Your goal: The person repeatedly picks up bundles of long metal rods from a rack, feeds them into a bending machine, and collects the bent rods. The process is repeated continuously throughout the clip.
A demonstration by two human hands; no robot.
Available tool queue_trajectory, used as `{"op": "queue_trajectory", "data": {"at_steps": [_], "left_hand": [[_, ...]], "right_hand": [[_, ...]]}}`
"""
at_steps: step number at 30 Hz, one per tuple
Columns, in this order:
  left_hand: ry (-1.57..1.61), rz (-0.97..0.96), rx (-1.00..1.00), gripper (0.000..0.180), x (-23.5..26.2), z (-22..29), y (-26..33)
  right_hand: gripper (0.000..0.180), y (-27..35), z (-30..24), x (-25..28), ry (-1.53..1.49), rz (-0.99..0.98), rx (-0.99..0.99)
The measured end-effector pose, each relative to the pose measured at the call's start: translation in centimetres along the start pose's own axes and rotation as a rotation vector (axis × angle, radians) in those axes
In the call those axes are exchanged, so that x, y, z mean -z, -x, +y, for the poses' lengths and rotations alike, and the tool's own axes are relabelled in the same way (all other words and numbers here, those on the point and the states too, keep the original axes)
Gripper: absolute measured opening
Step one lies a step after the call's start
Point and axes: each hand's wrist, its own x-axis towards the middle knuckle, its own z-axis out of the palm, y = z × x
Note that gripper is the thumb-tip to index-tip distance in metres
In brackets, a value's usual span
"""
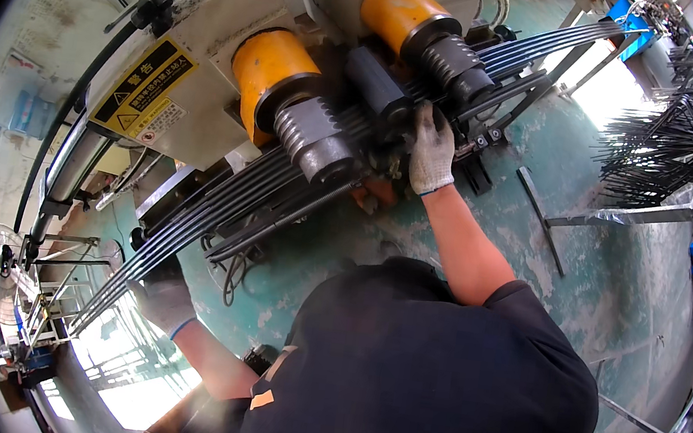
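Note:
Several long thin dark metal rods (219,194) run side by side, slanting through the machine from lower left to upper right. My left hand (165,302), in a pale work glove with darkened fingers, is at the rods' lower left stretch; its fingers go up around them and are partly hidden. My right hand (433,154), in a grey-white glove, reaches to the machine's front. Its fingers stretch forward against the rods beside a dark faceted block (377,84). Two orange cylinders (274,65) (402,11) with ribbed steel ends (314,139) (458,67) stand over the rods.
A yellow-black warning label (144,88) is on the machine's pale housing (211,53). At right, a bundle of dark rods (662,151) lies on a metal rack (636,219). A standing fan (5,261) is at far left. The green floor (483,233) is worn.

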Motion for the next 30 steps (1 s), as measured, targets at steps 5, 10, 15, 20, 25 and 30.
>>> {"op": "queue_trajectory", "data": {"at_steps": [5, 10, 15, 20, 25, 30], "left_hand": [[-0.544, -0.343, -0.469, 0.059, 3.7, 8.1, -6.4], [-0.364, -0.097, -0.582, 0.06, -9.3, 13.5, -2.1], [-0.65, -0.167, -0.722, 0.045, -18.7, 11.6, -0.1], [-0.758, -0.344, -0.788, 0.043, -24.9, 8.3, 1.7], [-0.975, -0.405, -0.942, 0.041, -30.5, 4.3, 5.2], [-1.455, -0.614, -1.3, 0.033, -33.6, 1.3, 3.2]], "right_hand": [[0.041, -1.6, -2.0, -2.2, -0.333, 0.074, -0.262], [0.043, -2.2, -2.6, -2.8, -0.387, 0.039, -0.276], [0.032, -4.0, -1.2, -2.5, -0.342, 0.04, -0.211], [0.035, -4.9, -0.2, -1.8, -0.218, -0.027, -0.148], [0.033, -5.3, 0.8, -2.0, -0.221, -0.034, -0.065], [0.03, -6.3, 2.2, -0.4, -0.206, -0.069, -0.027]]}}
